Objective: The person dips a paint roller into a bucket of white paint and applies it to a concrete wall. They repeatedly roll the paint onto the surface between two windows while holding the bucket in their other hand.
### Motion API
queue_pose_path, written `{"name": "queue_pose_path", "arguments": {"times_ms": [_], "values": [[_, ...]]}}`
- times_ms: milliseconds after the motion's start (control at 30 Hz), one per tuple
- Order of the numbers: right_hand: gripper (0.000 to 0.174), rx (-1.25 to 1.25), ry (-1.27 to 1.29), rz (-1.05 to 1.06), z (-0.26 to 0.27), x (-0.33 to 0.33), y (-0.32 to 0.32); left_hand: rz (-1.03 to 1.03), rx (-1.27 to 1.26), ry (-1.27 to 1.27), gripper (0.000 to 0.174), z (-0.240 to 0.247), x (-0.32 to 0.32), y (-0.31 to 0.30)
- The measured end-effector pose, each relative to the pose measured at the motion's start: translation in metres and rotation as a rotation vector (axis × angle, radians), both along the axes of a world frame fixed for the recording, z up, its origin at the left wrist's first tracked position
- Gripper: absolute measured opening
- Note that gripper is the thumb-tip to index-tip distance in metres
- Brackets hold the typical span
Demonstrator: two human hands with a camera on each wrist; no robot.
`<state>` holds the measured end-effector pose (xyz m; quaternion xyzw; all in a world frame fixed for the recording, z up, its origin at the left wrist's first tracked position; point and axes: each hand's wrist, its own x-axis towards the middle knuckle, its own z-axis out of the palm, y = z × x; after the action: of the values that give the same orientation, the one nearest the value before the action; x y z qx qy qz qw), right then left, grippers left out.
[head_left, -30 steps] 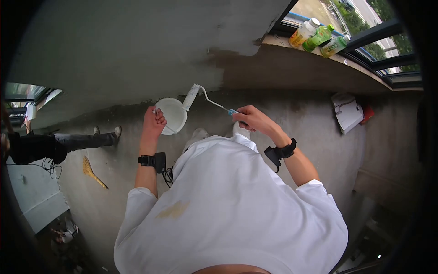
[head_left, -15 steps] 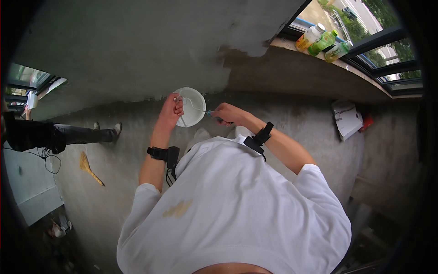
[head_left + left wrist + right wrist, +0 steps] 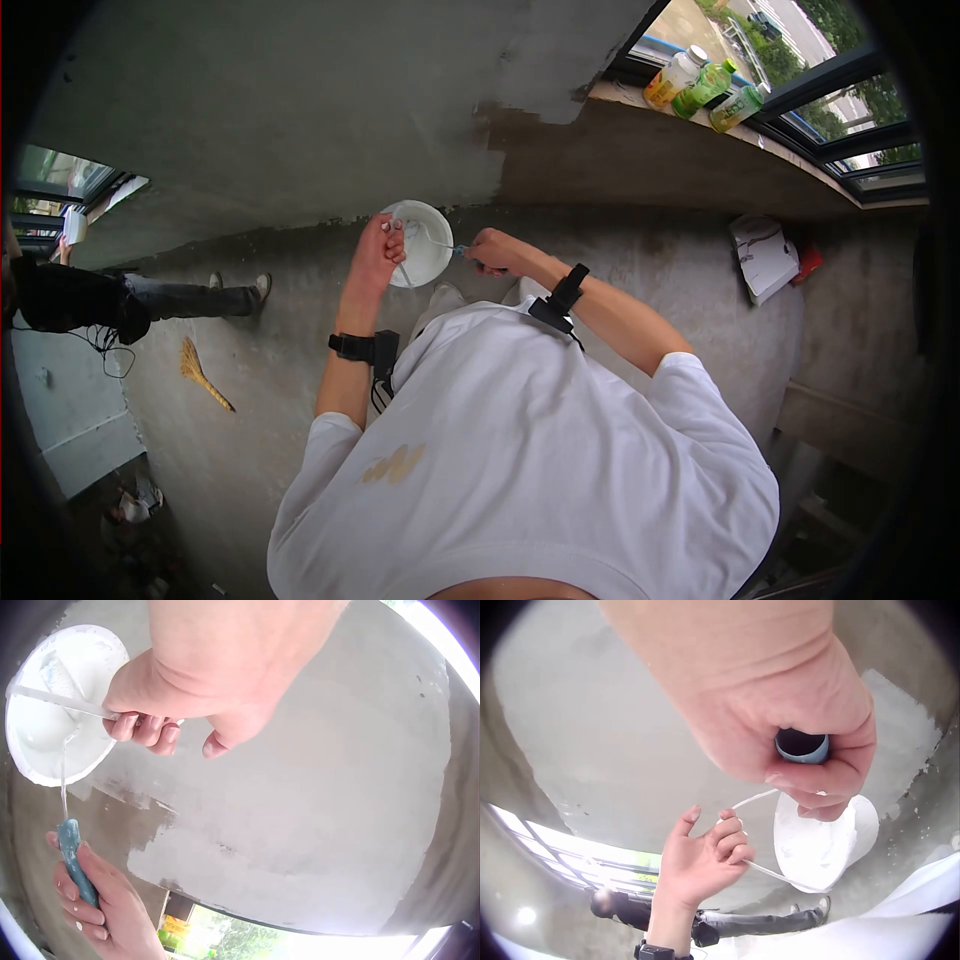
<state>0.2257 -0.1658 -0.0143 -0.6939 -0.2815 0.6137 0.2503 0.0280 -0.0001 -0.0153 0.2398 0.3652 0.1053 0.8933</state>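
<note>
My left hand (image 3: 378, 258) grips the thin white bail handle (image 3: 64, 702) of a white bucket (image 3: 440, 232), its fingers curled round the bail. White paint lies in the bucket and coats its inner wall. In my right hand (image 3: 500, 252) is the blue handle (image 3: 78, 862) of a paint roller, wrapped by the fingers. The roller's wire frame (image 3: 64, 780) passes over the rim. Its paint-covered sleeve (image 3: 58, 676) sits inside the bucket, partly behind the bail. The right wrist view shows the hollow butt end (image 3: 802, 747) of the roller handle. White specks dot my right fingers.
Ahead is a grey wall (image 3: 330, 120) with a darker brown patch (image 3: 590, 150). Several bottles (image 3: 705, 88) stand on the windowsill at upper right. A straw brush (image 3: 205, 375) lies on the floor at left, near another person (image 3: 190, 298). At right lies a white bag (image 3: 765, 258).
The roller sleeve has gone from above the bucket's right rim down into the bucket. My right hand has moved left; my left hand and the bucket have shifted right.
</note>
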Motion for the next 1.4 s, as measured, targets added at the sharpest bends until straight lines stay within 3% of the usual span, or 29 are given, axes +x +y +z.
{"name": "queue_pose_path", "arguments": {"times_ms": [233, 300, 400, 567, 800, 1133, 1200, 1400], "values": [[0.034, 0.038, -0.092, 0.066, -0.004, -0.002, -0.015, 0.020, -0.024, -0.025, 0.023, -0.001, -0.003, -0.001], [0.029, 0.413, -0.482, 0.175, -0.008, -0.006, -0.029, 0.036, -0.031, -0.026, 0.024, -0.002, -0.003, 0.001], [0.023, 0.510, -0.552, 0.158, 0.014, -0.011, -0.051, 0.084, -0.096, -0.056, 0.026, 0.001, -0.002, 0.007], [0.019, 0.481, -0.646, 0.127, 0.050, -0.019, -0.082, 0.259, -0.220, -0.069, 0.028, 0.005, -0.007, 0.015], [0.016, 0.471, -0.715, 0.083, 0.054, -0.033, -0.088, 0.227, -0.215, -0.094, 0.027, 0.009, -0.011, 0.024], [0.017, 0.596, -0.764, 0.110, 0.077, -0.014, -0.097, 0.340, -0.142, -0.072, 0.030, 0.043, -0.020, 0.007], [0.018, 0.486, -0.750, 0.119, 0.088, -0.011, -0.105, 0.347, -0.126, -0.073, 0.029, 0.045, -0.025, 0.001], [0.017, 0.515, -0.785, 0.175, 0.109, -0.002, -0.133, 0.340, -0.129, -0.116, 0.029, 0.066, -0.029, -0.017]]}}
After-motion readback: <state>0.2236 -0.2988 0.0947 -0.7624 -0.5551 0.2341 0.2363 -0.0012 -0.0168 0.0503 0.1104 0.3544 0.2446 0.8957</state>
